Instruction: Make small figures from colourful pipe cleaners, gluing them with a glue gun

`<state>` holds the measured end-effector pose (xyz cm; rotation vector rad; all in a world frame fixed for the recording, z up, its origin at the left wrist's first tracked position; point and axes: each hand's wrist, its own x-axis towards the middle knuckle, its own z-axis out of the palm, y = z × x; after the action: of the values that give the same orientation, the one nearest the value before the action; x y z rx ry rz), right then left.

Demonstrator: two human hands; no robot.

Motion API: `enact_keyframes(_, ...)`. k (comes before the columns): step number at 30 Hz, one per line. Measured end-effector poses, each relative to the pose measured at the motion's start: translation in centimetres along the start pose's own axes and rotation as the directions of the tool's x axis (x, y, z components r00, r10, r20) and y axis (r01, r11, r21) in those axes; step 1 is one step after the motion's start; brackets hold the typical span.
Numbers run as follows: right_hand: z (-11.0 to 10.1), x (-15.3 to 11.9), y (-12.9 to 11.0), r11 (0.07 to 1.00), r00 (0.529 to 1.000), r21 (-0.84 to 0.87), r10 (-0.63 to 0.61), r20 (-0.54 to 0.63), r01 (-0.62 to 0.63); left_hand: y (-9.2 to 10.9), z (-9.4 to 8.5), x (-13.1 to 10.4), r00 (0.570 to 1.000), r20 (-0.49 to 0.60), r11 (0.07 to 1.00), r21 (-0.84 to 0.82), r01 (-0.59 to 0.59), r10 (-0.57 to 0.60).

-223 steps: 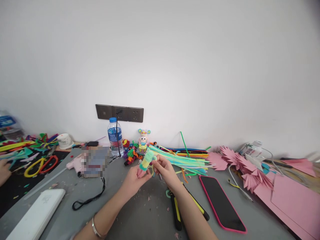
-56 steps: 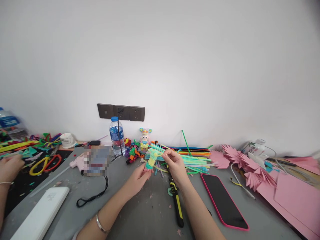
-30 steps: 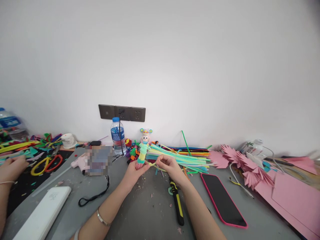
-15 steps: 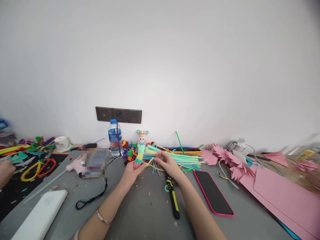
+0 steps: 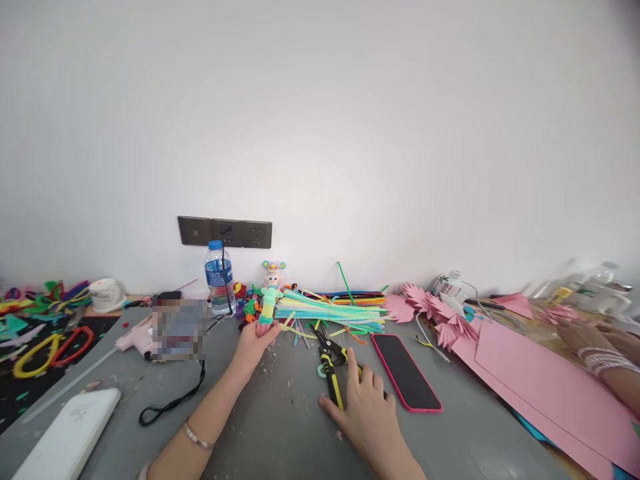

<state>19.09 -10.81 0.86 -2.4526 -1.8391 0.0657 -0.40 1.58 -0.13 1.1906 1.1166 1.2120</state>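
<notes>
My left hand is closed around the pink lower end of a small pipe-cleaner figure, which stands upright with blue-and-yellow round ears and a green and yellow body. A short yellow-green strip sticks out beside those fingers. My right hand has its fingers spread over yellow-and-black pliers on the grey table; it partly hides one handle. The pliers' jaws point away toward a bundle of pastel pipe cleaners.
A red-edged phone and pink paper sheets lie to the right, near another person's hands. To the left are a water bottle, a pink glue gun, a white power bank and scissors.
My right hand has left the strip by the figure and come down and nearer, opening over the pliers. The left keeps its hold. Another person's hands now show more at the right; the view has shifted.
</notes>
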Motion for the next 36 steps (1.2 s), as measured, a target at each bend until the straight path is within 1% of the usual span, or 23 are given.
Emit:
enact_keyframes(2, -0.7, 0.7, 0.1, 1.000, 0.998, 0.006, 0.023, 0.050, -0.024, 0.1, 0.0, 0.0, 1.000, 0.010, 1.000, 0.001, 0.003, -0.003)
enact_keyframes(5, -2.1, 1.9, 1.0, 0.999, 0.989, 0.028, 0.033, 0.144, -0.038, 0.1, -0.1, 0.0, 1.000, 0.009, 1.000, 0.001, 0.008, -0.008)
enact_keyframes(7, -2.6, 2.2, 1.9, 0.997, 0.984, 0.052, 0.053, 0.169, -0.062, 0.0, -0.2, 0.1, 1.000, 0.008, 1.000, -0.005, 0.011, -0.011)
enact_keyframes(9, -2.6, 1.8, 2.6, 0.992, 0.982, 0.101, 0.058, 0.179, -0.077, -0.1, -0.2, 0.2, 1.000, 0.013, 1.000, -0.012, 0.016, -0.015)
enact_keyframes(11, -2.5, 0.8, 2.9, 0.977, 0.987, 0.210, 0.014, 0.162, -0.048, -0.1, 0.0, 0.2, 1.000, 0.021, 1.000, -0.018, 0.018, -0.018)
enact_keyframes(12, -2.4, 0.2, 2.9, 0.956, 0.989, 0.292, -0.031, 0.145, -0.013, -0.1, 0.1, 0.1, 0.999, 0.027, 1.000, -0.020, 0.020, -0.019)
enact_keyframes(14, -2.3, -1.1, 2.3, 0.889, 0.989, 0.456, -0.105, 0.105, 0.046, 0.3, 0.3, -0.3, 0.999, 0.044, 0.999, -0.023, 0.024, -0.023)
enact_keyframes(17, -2.2, -2.3, 1.0, 0.816, 0.979, 0.578, -0.135, 0.155, 0.021, 1.0, 0.7, -0.9, 0.997, 0.072, 0.999, -0.029, 0.034, -0.032)
enact_keyframes(19, -2.1, -2.5, 0.1, 0.791, 0.972, 0.612, -0.150, 0.179, 0.010, 1.4, 0.9, -1.3, 0.996, 0.083, 0.999, -0.040, 0.037, -0.034)
enact_keyframes(21, -2.0, -2.3, -0.5, 0.771, 0.973, 0.636, -0.156, 0.171, 0.012, 1.7, 1.0, -1.5, 0.995, 0.090, 0.998, -0.057, 0.039, -0.034)
enact_keyframes(25, -1.8, -1.8, -0.9, 0.723, 0.974, 0.691, -0.164, 0.156, 0.011, 1.8, 1.1, -1.7, 0.992, 0.113, 0.994, -0.089, 0.059, -0.049)
enact_keyframes(31, -1.1, -1.6, -0.9, 0.731, 0.974, 0.682, -0.179, 0.138, 0.038, 1.7, 1.4, -1.8, 0.987, 0.149, 0.991, -0.106, 0.083, -0.067)
enact_keyframes(36, -0.9, -1.8, -1.0, 0.710, 0.975, 0.702, -0.187, 0.122, 0.049, 1.6, 1.4, -1.8, 0.988, 0.132, 0.991, -0.102, 0.091, -0.078)
